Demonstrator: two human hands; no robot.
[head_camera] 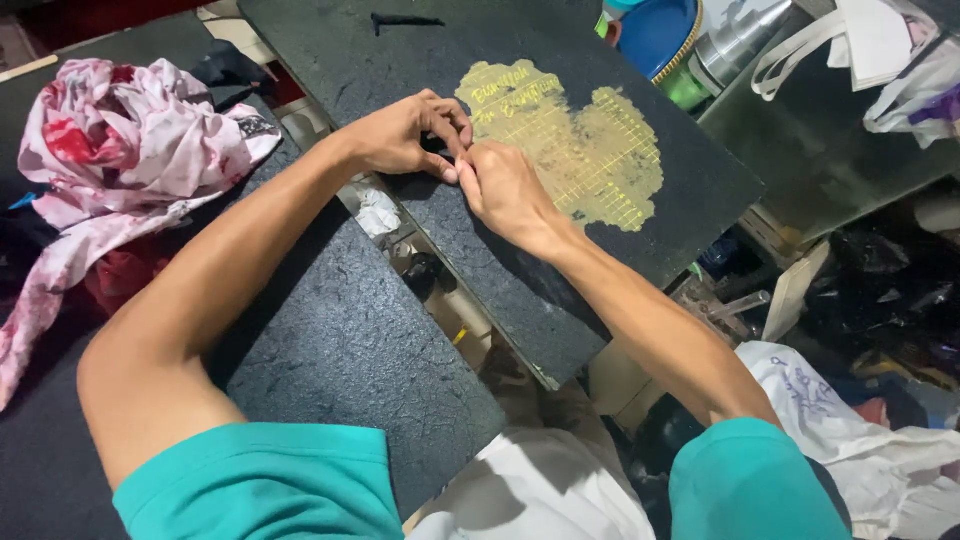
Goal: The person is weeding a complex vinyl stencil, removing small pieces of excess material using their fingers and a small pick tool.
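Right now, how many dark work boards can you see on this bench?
2. One dark board lies under both hands, its worn yellow patch beside the right hand. The other board sits nearer, under the left forearm. More may be hidden under the floral cloth.

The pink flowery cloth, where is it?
The pink flowery cloth lies crumpled at the head view's far left, on a dark board, beyond the left hand.
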